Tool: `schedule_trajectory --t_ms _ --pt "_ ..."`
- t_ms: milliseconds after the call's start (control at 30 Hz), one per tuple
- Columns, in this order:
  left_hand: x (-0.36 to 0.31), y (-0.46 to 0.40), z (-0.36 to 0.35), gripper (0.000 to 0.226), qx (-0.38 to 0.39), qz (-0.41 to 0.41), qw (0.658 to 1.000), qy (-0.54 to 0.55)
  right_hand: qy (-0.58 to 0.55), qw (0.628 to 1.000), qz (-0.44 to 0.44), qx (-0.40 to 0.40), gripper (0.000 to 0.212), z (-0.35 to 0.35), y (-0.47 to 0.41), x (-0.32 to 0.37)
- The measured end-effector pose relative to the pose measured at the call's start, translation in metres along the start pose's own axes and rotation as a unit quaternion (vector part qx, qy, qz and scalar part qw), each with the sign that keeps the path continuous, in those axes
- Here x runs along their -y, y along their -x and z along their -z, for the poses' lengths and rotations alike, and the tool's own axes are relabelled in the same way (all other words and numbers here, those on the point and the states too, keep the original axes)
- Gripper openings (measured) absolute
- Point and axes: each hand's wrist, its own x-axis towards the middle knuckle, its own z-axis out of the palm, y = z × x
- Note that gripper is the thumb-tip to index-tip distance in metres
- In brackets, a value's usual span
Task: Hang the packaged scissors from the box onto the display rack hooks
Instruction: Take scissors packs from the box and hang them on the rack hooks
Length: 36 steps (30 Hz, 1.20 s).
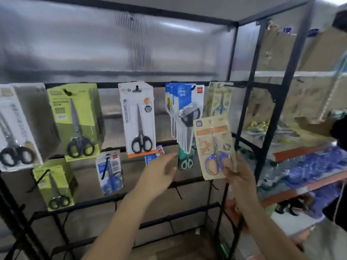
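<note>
Scissors pack held up at the display rack [232, 109]

Right hand [234, 177] pinches the tan scissors pack [214, 145] by its bottom edge, before the rack's right side; left hand [159, 175] is spread, empty. The card looks light, stiff and slick: best gripped low, hang-hole free.

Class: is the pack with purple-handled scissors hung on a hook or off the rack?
Off: the right hand holds the pack by its bottom edge.

The bare left hand [159, 173] is raised with the forearm reaching up from below, its fingers spread loosely and holding nothing. The bare right hand [237, 178] is lifted beside it, its fingers closed in a pinch.
</note>
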Motion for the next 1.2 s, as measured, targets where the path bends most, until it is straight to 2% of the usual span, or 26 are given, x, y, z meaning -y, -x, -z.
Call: schedule_trajectory --t_ms 100,200,433,700,767,933,1100,1200 --pt "-0.026 -0.026 -0.002 0.046 -0.041 -0.046 0.997 -0.046 0.011 0.998 0.048 -0.048 0.053 0.023 -0.041 0.024" --pt "-0.046 -0.049 -0.011 0.045 -0.061 -0.065 0.991 -0.102 0.004 0.996 0.047 -0.079 0.062 0.044 -0.084 0.042" --pt "-0.073 -0.081 -0.055 0.044 -0.034 -0.047 0.989 -0.138 -0.042 0.998 -0.001 -0.045 0.066 0.074 -0.153 0.059" --pt "-0.097 -0.11 -0.103 0.043 -0.025 -0.026 0.989 -0.147 -0.067 0.997 -0.023 0.011 0.046 0.094 -0.181 0.053" --pt "-0.103 -0.113 -0.112 0.043 -0.029 -0.019 0.988 -0.149 -0.038 0.999 -0.008 0.033 0.034 0.096 -0.186 0.053" --pt "-0.11 -0.122 -0.125 0.043 -0.032 0.0 0.988 -0.153 0.032 0.996 0.007 0.085 0.021 0.089 -0.212 0.058" --pt "-0.11 -0.124 -0.125 0.044 -0.042 0.024 0.988 -0.144 0.187 0.972 0.045 0.135 0.034 0.079 -0.223 0.054" --pt "-0.102 -0.115 -0.127 0.044 -0.047 0.047 0.985 -0.156 0.249 0.959 0.052 0.127 0.039 0.08 -0.211 0.034"
